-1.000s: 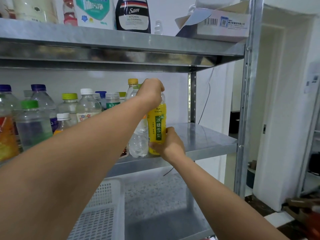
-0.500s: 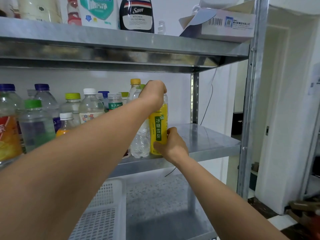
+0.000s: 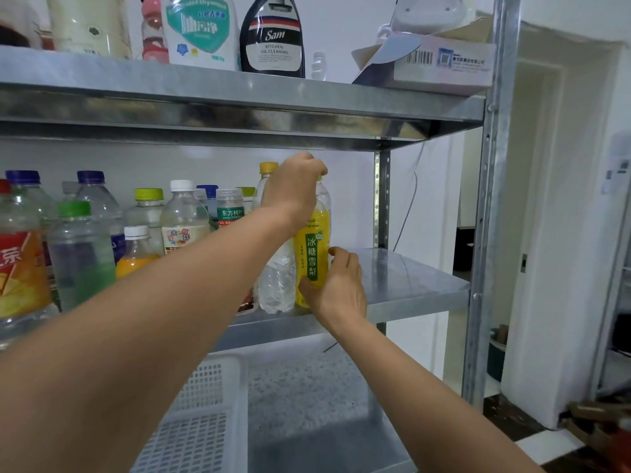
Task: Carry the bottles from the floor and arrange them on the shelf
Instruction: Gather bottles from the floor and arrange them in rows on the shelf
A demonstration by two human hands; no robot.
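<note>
A yellow bottle (image 3: 312, 254) with a green label stands upright on the middle metal shelf (image 3: 409, 288), at the right end of a row of several bottles. My left hand (image 3: 293, 189) is closed over its cap and neck from above. My right hand (image 3: 336, 288) wraps its lower body from the right side. A clear crinkled bottle (image 3: 276, 281) stands touching it on the left. Behind it a bottle with a yellow cap (image 3: 268, 167) shows.
The shelf's right part is bare metal up to the upright post (image 3: 485, 233). The upper shelf (image 3: 239, 93) carries cleaning bottles and a cardboard box (image 3: 440, 66). A white perforated basket (image 3: 201, 421) sits on the lower shelf. A doorway opens on the right.
Both hands stay on the yellow bottle, which remains standing on the shelf. My right hand's fingers have loosened slightly around its base. The view has shifted a little.
</note>
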